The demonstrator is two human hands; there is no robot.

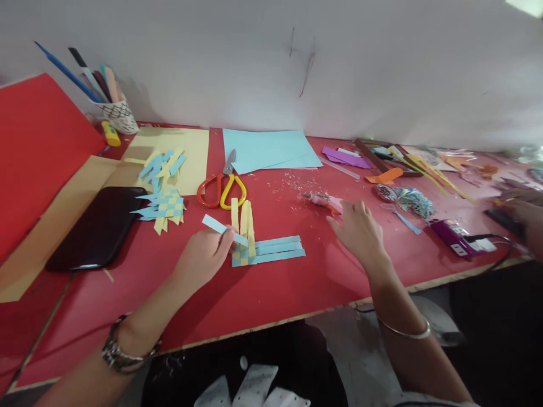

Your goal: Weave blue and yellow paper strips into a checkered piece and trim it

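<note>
A light blue paper strip [212, 224] is pinched between the thumb and fingers of my left hand [207, 251]. The strip's far end lies over a woven paper piece [244, 257] of blue and yellow strips, flat on the table. Loose yellow strips [245, 217] point away from me, and blue strips [280, 249] run to the right. My right hand [360, 234] has its thumb and fingers apart beside a pink tool that looks like a glue gun [322, 200]. Whether its fingertips touch the tool cannot be made out.
Scissors [229, 175] with red and yellow handles lie beyond the weaving. At left are a black phone [99, 229], finished woven pieces [165, 206] and a pen cup [119, 116]. Blue sheets [271, 148] lie behind. At right are a purple power strip [456, 237] and another person's hand [524, 206].
</note>
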